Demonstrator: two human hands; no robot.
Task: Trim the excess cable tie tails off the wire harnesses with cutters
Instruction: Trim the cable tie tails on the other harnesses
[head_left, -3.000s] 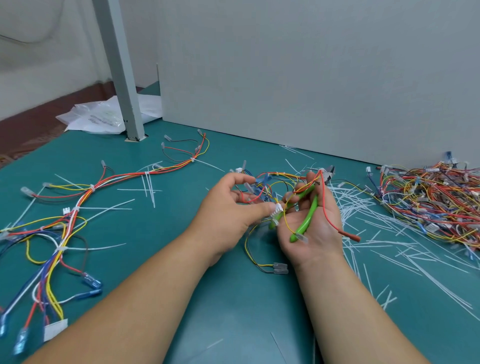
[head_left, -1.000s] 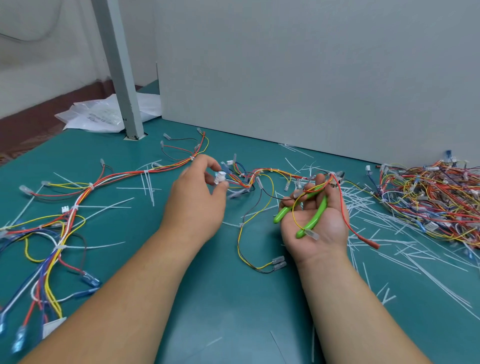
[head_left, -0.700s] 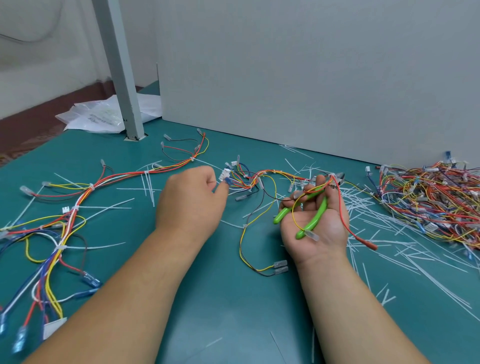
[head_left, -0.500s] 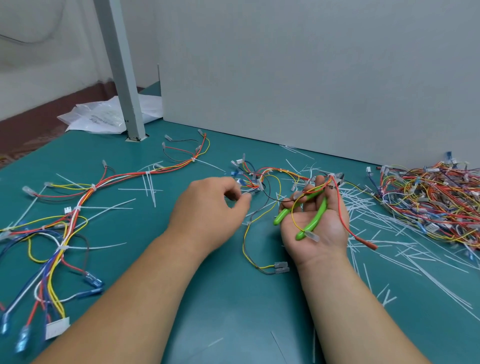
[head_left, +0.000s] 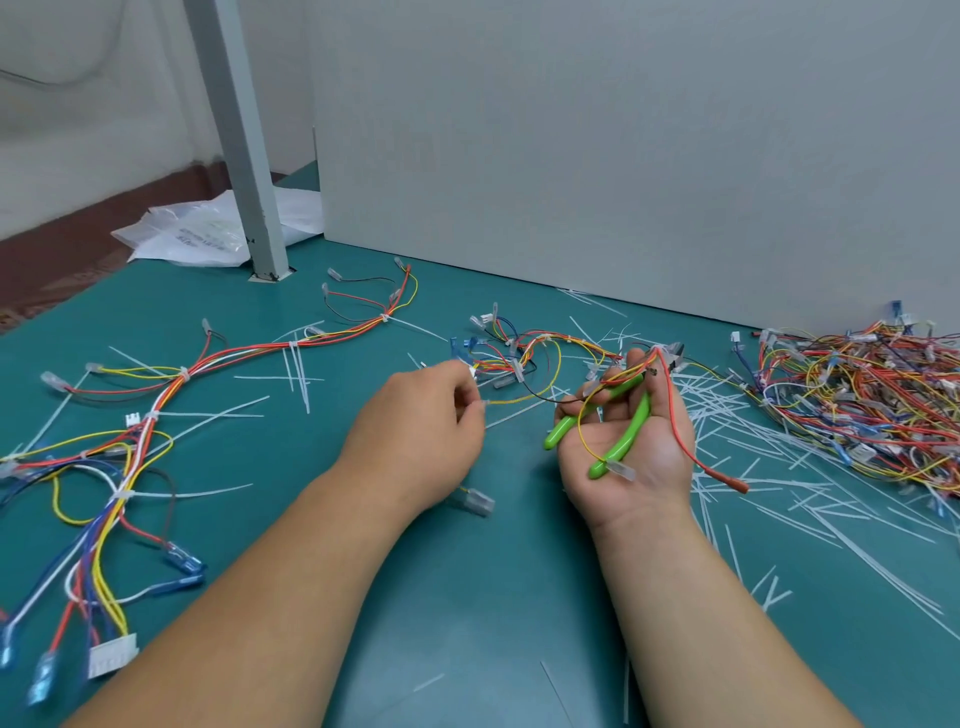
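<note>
Head view: harness in work (head_left: 540, 353) lies at frame centre, between both hands.
Left grip: left hand (head_left: 415, 426) pinches a wire of this harness.
Right grip: right hand (head_left: 628, 457), palm up, fingers curled round green cutters (head_left: 618, 426); no cut is happening.
Done, I judge: pile of harnesses (head_left: 872, 395) at right, many cut tails (head_left: 753, 467) on tabletop (head_left: 467, 597).
Left to do: harness at left (head_left: 156, 410) has long white tails.
</note>
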